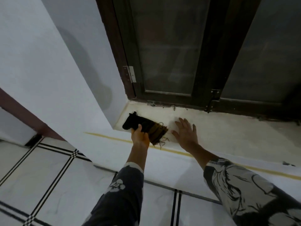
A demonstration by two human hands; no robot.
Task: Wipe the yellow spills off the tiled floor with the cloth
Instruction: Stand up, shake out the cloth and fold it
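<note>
A dark brown and black cloth [147,128] with frayed threads lies on the pale stone sill [228,132] in front of the dark door. My left hand [140,136] grips its near edge, thumb on top. My right hand [185,132] is spread flat on the sill just right of the cloth, fingers apart, holding nothing. A thin yellow line [114,139] runs along the front edge of the sill. No yellow spill shows on the white tiled floor [48,185] in this view.
A dark wooden double door [171,54] with glass panes stands behind the sill, with a metal hook latch [164,106] at its foot and a hinge [131,74] on the left. A white wall [48,70] closes the left side. The floor tiles carry black stripe borders.
</note>
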